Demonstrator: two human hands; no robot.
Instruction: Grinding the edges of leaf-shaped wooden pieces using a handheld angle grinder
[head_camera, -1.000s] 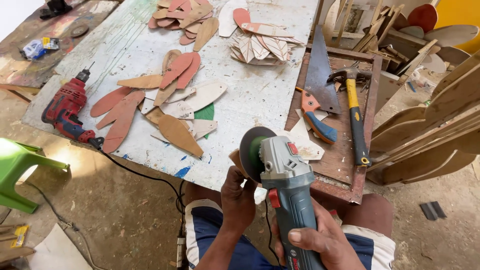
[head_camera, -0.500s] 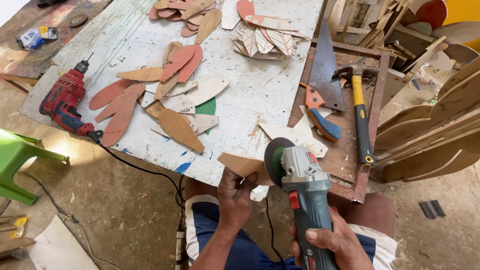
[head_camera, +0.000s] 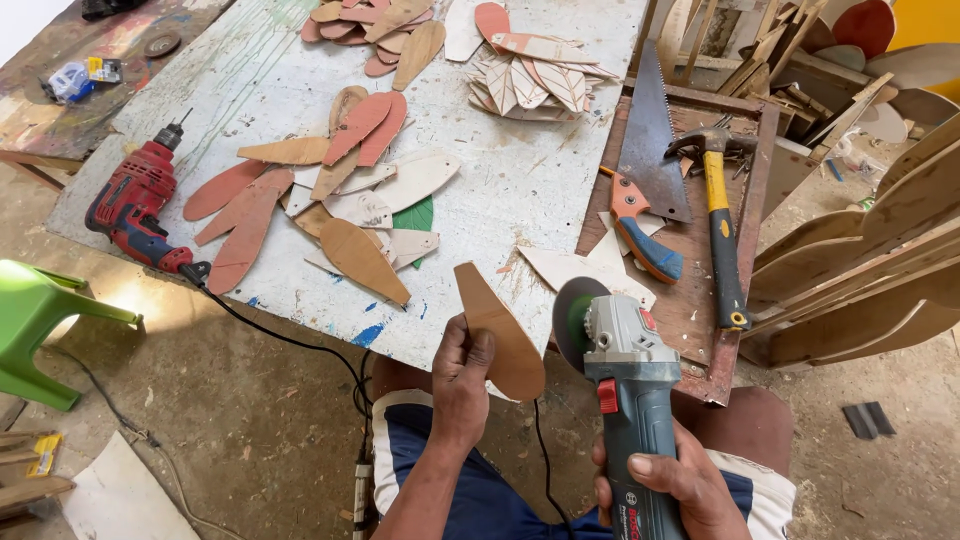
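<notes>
Wooden leaf-shaped piece (head_camera: 500, 335) is pinched in our left hand (head_camera: 462, 385), just beside the disc of the angle grinder (head_camera: 625, 400), which our right hand (head_camera: 665, 480) grips by the body. We judge edge sanding is in hand; next we need steady contact w/ the disc, fingers kept away.

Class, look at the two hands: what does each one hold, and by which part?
The left hand pinches a leaf-shaped wooden piece at its lower edge. The right hand grips the angle grinder around its rear body.

Single view, head-worn camera. Looks steeply down and forward from above the seated person's lap. Both hands close at bottom of frame; paint-streaked white wooden counter (head_camera: 520, 190) fills the upper field, concrete floor (head_camera: 250, 430) at lower left.
</notes>
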